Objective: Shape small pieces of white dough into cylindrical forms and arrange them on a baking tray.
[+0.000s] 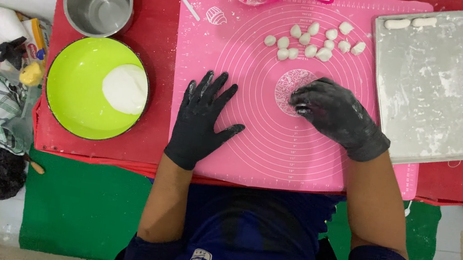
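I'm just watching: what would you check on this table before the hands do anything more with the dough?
1. Left hand flat on the pink mat, holding nothing: ok.
2. Right hand curled at the mat's middle; dough under it: cannot tell.
3. Small dough pieces lying apart on the mat: ok.
4. Metal tray floured, two shaped pieces at its top edge: ok.
5. Green bowl holds a white dough lump: ok.

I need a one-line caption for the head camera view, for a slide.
Black-gloved left hand lies flat on a pink silicone mat while the right hand presses at its centre, below small white dough pieces.
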